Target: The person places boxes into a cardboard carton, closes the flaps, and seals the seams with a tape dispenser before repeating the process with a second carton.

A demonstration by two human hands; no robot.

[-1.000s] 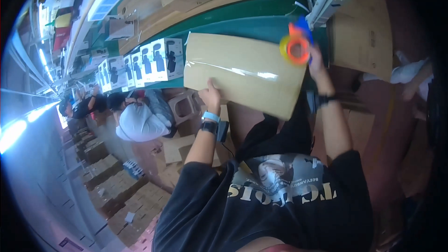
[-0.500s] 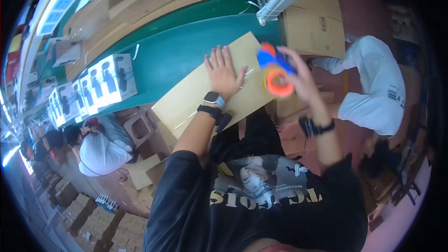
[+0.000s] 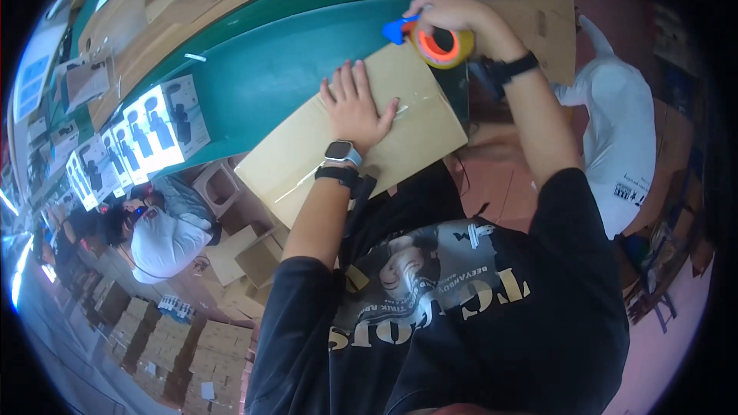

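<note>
A closed brown carton (image 3: 419, 131) lies tilted across the near edge of the green table, with a strip of clear tape on its top. My left hand (image 3: 355, 111) presses flat on that top, fingers stretched out and thumb apart. Beyond the carton's far right corner, my right hand (image 3: 452, 9) is wrapped round a tape dispenser (image 3: 440, 52) with a blue head and an orange hub. The dispenser sits by the carton's far edge; whether its tape touches the cardboard I cannot tell.
Several white printed boxes (image 3: 157, 131) stand in a row at the left on the green table (image 3: 265, 54). Brown cartons (image 3: 542, 27) are at the back right. One person (image 3: 619, 131) is close on the right, another (image 3: 169, 238) at the left near a stool (image 3: 215, 184). Stacked cartons (image 3: 207, 361) fill the lower left.
My right hand has carried the tape dispenser away from me, from above the carton's right side to its far right corner. My left hand stays flat on the carton.
</note>
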